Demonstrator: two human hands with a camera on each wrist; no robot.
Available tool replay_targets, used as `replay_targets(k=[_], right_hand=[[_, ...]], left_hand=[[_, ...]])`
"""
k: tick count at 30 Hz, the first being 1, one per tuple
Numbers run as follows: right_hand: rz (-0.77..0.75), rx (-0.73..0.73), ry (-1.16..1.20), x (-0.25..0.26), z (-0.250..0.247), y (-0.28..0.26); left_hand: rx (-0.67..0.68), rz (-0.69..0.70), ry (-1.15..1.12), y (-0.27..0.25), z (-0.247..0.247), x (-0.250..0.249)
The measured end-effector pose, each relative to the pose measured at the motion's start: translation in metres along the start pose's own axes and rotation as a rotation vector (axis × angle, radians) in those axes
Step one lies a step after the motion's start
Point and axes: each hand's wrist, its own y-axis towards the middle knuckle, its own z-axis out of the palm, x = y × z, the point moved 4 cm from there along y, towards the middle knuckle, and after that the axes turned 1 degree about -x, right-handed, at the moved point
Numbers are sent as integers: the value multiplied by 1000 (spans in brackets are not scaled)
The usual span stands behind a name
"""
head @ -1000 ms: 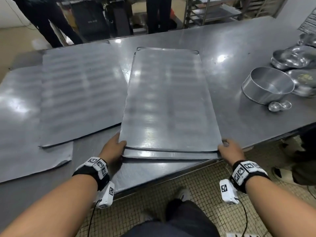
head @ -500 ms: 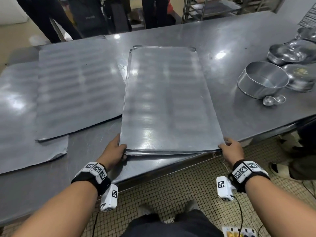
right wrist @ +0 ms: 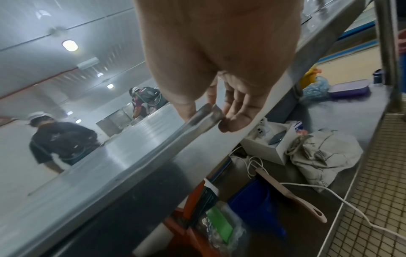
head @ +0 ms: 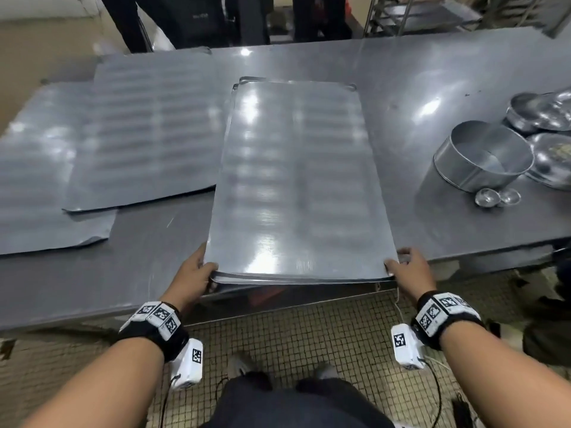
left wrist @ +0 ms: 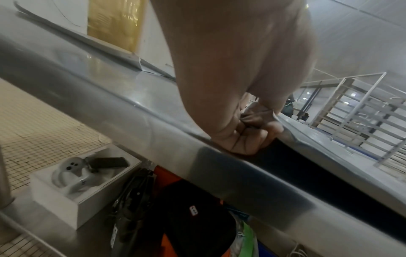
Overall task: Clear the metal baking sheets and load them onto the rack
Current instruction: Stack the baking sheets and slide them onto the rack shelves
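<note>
You have the stack of metal baking sheets (head: 296, 186) by its near short edge, which overhangs the near rim of the steel table (head: 432, 72); the far end of the stack lies on the tabletop. Your left hand (head: 193, 274) grips the near left corner, thumb on top and fingers curled under the rim, as the left wrist view confirms. Your right hand (head: 409, 271) pinches the near right corner, thumb above and fingers beneath, only partly curled. At least two sheets show at the near edge; the exact count cannot be read. Expect the stack to be stiff, moderately heavy and long, so that weight held at one short end will lever hard against your wrists. The polished faces look slippery, and the upper sheet may slide off the lower if you tilt the stack. Judge the thin rims as sharp enough to warrant a full finger wrap, not a fingertip pinch. Moving both grips onto the long sides near mid-length should balance the load better. Further loose sheets (head: 139, 134) lie overlapped at the left; a round cake tin (head: 482, 156) stands at the right, well apart. A rack (head: 411, 13) stands beyond the far edge.
</note>
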Motion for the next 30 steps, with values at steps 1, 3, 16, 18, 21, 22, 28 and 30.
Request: replay_targets(k=[1, 3, 16, 18, 21, 22, 28, 30], right_hand=[[-21, 2, -17, 0, -3, 1], [-59, 20, -54, -4, -7, 5], [-182, 62, -195, -11, -32, 27], [-193, 65, -186, -12, -33, 30], [-211, 75, -163, -18, -30, 29], [-213, 81, -145, -20, -28, 27], [-183, 113, -77, -30, -19, 16], [-173, 112, -59, -30, -18, 10]], left_hand=[[-18, 3, 1, -5, 2, 3], [-50, 4, 6, -16, 8, 7], [133, -115, -80, -75, 33, 28], [212, -147, -43, -81, 33, 23], [256, -147, 126, -85, 33, 15], [213, -145, 157, -84, 33, 13], [-264, -121, 294, -72, 46, 2], [-330, -120, 309, -72, 50, 9]])
